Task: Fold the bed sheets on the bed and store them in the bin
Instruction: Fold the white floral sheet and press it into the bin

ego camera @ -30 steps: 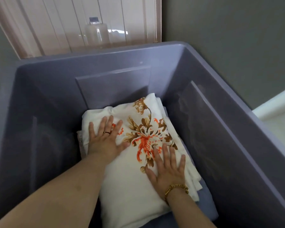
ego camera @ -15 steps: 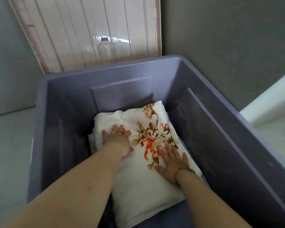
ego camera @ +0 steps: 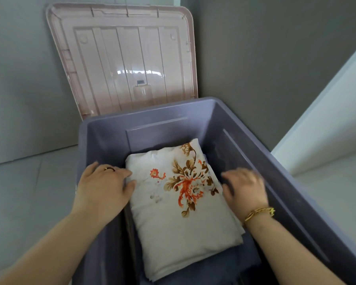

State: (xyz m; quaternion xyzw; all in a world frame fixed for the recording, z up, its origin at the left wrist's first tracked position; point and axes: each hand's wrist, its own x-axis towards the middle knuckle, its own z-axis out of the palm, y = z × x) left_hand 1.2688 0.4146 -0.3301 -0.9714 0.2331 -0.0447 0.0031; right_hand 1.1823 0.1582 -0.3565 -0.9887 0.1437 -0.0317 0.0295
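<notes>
Gray walls (ego camera: 265,58); pale tiled floor (ego camera: 29,192); white surface (ego camera: 327,120) right.

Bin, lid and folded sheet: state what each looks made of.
Bin: moulded plastic, it seems, matte grey-purple, with rigid ribbed walls. Lid: glossy pink plastic, showing glare and moulded ribs. Folded sheet: soft cloth, perhaps cotton, matte white with printed flowers, layered edges.

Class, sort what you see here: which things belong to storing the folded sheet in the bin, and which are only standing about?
Part of the job:
folded floral sheet
purple bin
left hand
right hand

Only standing about:
pink lid, leaning on the wall behind the bin
ring
gold bracelet
</notes>
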